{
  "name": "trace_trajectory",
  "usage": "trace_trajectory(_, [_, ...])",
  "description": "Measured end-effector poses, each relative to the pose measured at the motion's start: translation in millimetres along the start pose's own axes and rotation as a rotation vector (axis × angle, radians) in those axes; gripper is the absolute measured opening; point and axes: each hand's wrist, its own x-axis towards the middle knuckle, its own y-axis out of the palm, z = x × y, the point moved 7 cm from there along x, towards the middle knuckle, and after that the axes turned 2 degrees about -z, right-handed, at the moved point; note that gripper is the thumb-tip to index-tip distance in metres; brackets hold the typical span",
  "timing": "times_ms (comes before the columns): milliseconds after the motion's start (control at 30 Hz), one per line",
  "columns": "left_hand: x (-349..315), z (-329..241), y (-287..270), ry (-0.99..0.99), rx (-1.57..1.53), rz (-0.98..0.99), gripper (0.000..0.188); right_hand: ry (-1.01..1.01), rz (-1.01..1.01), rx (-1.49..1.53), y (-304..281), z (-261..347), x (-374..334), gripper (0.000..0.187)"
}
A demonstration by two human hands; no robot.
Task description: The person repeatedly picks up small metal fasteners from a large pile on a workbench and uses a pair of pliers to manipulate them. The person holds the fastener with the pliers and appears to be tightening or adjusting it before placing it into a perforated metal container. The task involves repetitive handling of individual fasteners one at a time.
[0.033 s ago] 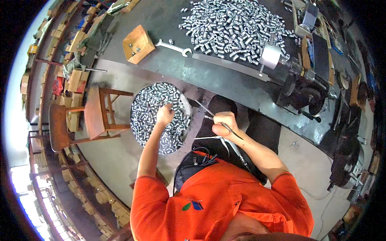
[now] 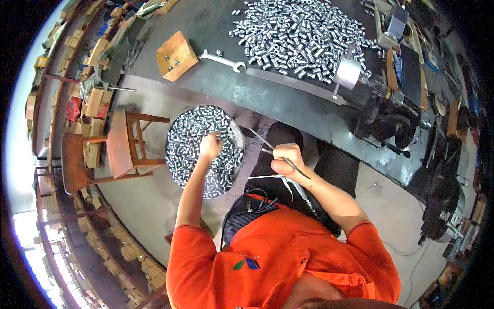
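Hands unchanged from the earlier frame: the left hand (image 2: 210, 146) rests fingers-down among small silver metal sleeves in the round metal pan (image 2: 177, 129). Just beside it, the right hand (image 2: 286, 157) stays clamped on a thin metal rod (image 2: 267, 142).

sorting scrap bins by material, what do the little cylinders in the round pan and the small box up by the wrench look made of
The little cylinders look like bare metal, probably steel: silvery grey with bright glints. The round pan also seems metal, with a dull grey rim. The small box looks like unfinished wood, a matt tan with thick walls. The wrench appears to be shiny plated metal.
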Motion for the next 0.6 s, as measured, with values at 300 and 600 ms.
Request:
trace_trajectory(300, [40,12,25,0.055,0.268,0.023,0.02,0.033,0.024,-0.016,4,-8,-1,0.028])
trace_trajectory(600, [-39,-71,2,-0.334,-1.638,0.369,0.022,0.042,0.019,-0.007,4,-6,-2,0.027])
